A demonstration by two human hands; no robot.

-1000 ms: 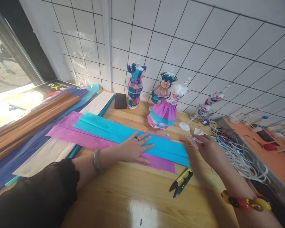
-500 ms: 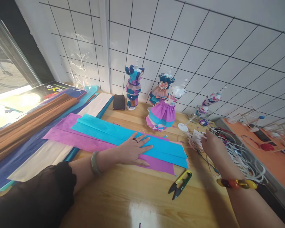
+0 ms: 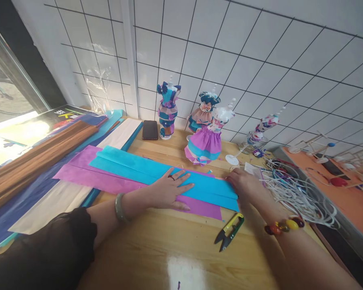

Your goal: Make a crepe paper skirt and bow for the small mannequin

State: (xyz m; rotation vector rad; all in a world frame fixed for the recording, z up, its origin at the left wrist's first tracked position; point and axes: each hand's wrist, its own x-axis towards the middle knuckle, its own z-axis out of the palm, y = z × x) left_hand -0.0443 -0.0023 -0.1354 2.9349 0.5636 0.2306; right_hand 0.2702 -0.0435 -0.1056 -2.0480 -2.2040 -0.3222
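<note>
My left hand lies flat with fingers spread on a long blue crepe paper strip, which rests on a purple strip on the wooden table. My right hand sits at the right end of the blue strip, fingers curled down onto its edge; whether it pinches the paper is hidden. Yellow-green thread snips lie just in front of the papers, below my right hand.
Several small mannequins in paper dresses stand by the tiled wall, beside a dark phone. A tangle of white cords lies at the right. Brown, navy and white paper rolls fill the left. An orange surface is far right.
My right hand came back from the cord pile at the right to the right end of the blue strip. My left hand stayed flat on the paper.
</note>
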